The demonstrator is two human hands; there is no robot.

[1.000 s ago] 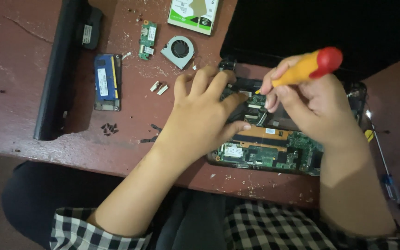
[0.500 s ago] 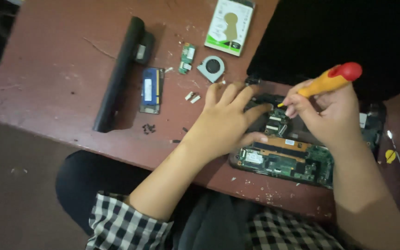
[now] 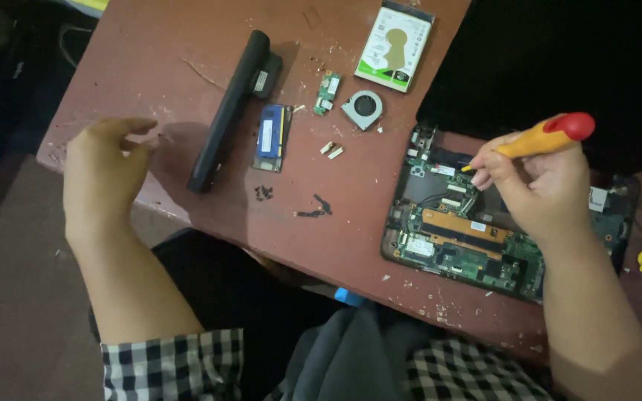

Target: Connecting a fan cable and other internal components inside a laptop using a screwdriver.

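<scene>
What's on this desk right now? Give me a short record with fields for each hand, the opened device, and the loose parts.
left hand: empty, fingers loosely curled, raised over the table's left edge
right hand: grips a screwdriver with an orange handle and red cap, tip down at the laptop
laptop: opened, circuit board exposed
table: reddish, scuffed
loose parts: long black battery, blue memory stick, small fan, hard drive, small screws

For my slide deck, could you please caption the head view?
Right hand holds a screwdriver over an opened laptop; left hand hovers near the table edge.
</scene>
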